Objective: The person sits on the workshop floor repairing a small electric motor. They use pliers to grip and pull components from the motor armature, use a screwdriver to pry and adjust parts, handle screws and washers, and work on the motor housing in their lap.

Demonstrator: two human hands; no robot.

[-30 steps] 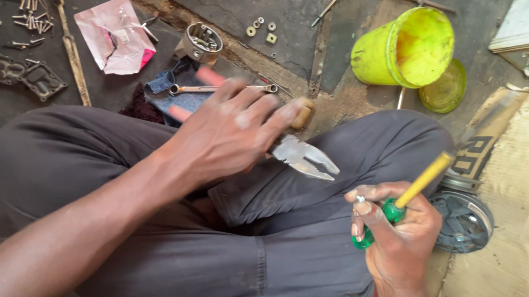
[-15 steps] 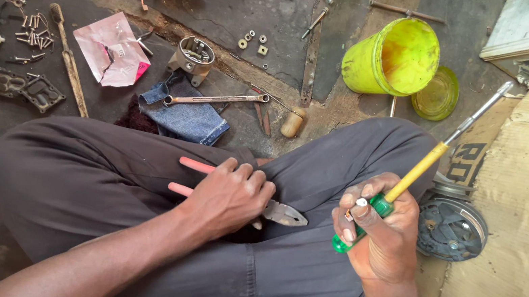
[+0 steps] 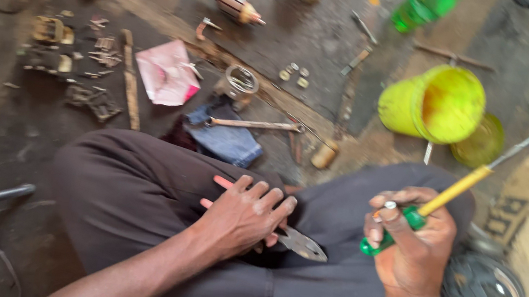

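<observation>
Resting on the lap, the left hand (image 3: pixel 245 217) lies with fingers spread over red-handled pliers (image 3: pixel 296 241), whose grey nose juts out toward 4 o'clock. At 3 o'clock from it, the right hand (image 3: pixel 411 246) is closed around a screwdriver (image 3: pixel 456 191), shaft angled toward 2 o'clock.

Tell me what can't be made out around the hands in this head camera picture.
- Pliers: handles mostly hidden under the left hand.
- Screwdriver: tip smeared by motion blur; the right hand covers part of the green handle.
- Round metal part: detail blurred, partly behind the right hand.
- Small floor parts: too small.
</observation>
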